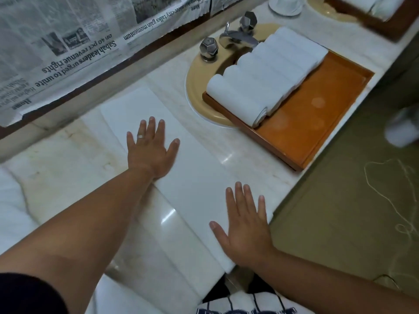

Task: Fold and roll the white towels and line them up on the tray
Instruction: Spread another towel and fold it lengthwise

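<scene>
Head view: a folded white towel (pixel 188 177) lies as a long strip on the marble counter (pixel 56 177). The left hand (pixel 150 150) and right hand (pixel 246 227) press flat on it, fingers spread wide. Rolled towels (pixel 267 71) line the wooden tray (pixel 317 114) over the sink (pixel 197 87).

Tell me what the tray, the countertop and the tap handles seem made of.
Tray: probably wood, glossy orange-brown lacquer, with soft reflections. Countertop: apparently polished marble, pale, veined, with glare streaks. Tap handles: faceted metal, dull silver sheen.
</scene>
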